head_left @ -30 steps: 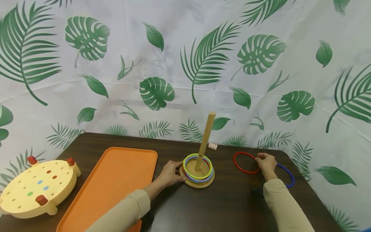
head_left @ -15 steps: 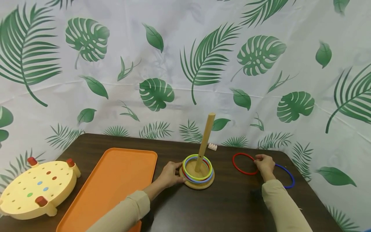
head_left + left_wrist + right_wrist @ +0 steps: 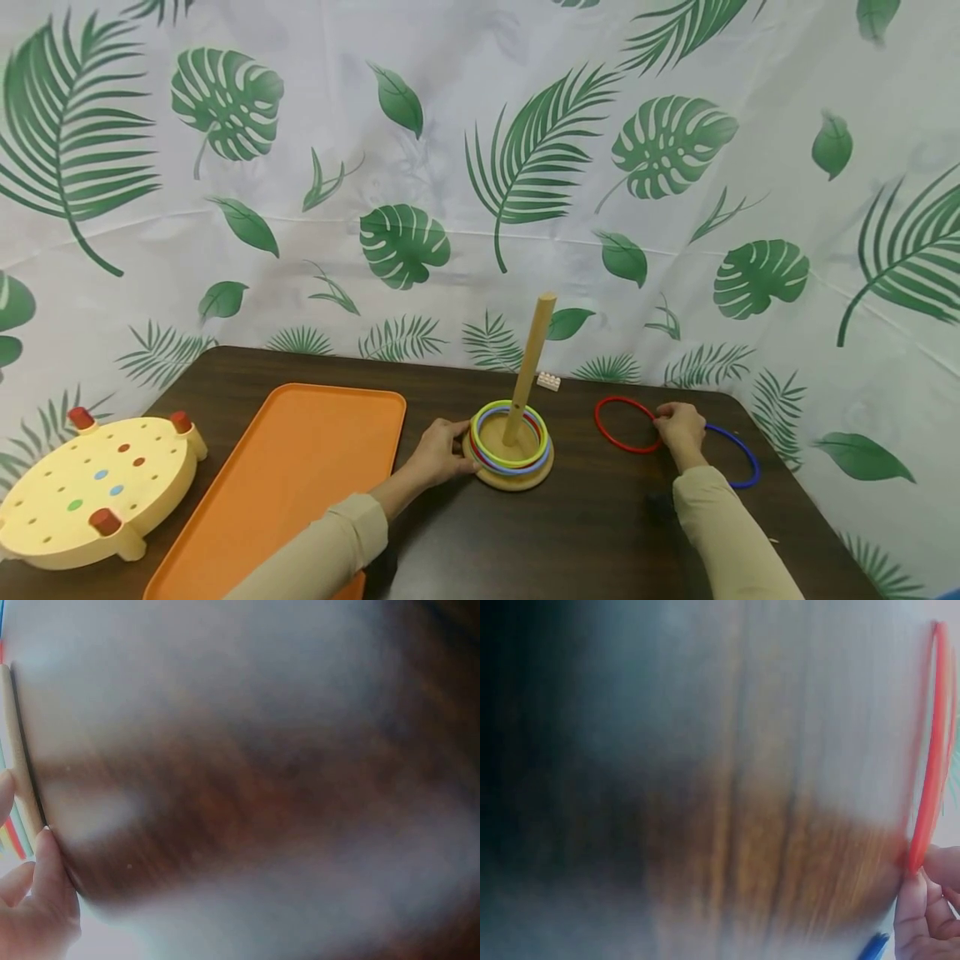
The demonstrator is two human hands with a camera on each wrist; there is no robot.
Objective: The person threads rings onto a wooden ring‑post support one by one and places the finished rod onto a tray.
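My left hand (image 3: pixel 437 454) holds the left edge of a round wooden base (image 3: pixel 517 484), thumb and fingers at its rim. From this base rises a slanting wooden post (image 3: pixel 530 367). Around the post lie stacked rings: a yellow-green ring (image 3: pixel 510 464) on top, with light blue and red ones showing beneath. In the left wrist view, fingertips touch the base's edge (image 3: pixel 22 750). My right hand (image 3: pixel 682 432) pinches the right side of a red ring (image 3: pixel 637 451) between thumb and fingers; the right wrist view shows the pinch at the ring's end. A blue ring (image 3: pixel 756 471) lies just right of that hand, partly hidden.
An orange tray (image 3: pixel 330 433) lies left of the stand. Farther left is a pale yellow round board (image 3: pixel 52 467) with red-tipped legs upward. A small white toy brick (image 3: pixel 549 381) sits behind the post on the dark table (image 3: pixel 570 533). A leaf-printed cloth (image 3: pixel 315 125) hangs behind.
My right hand has shifted slightly to the left, and the red ring has moved left with it. More of the blue ring shows. The left hand and the stand stay put.
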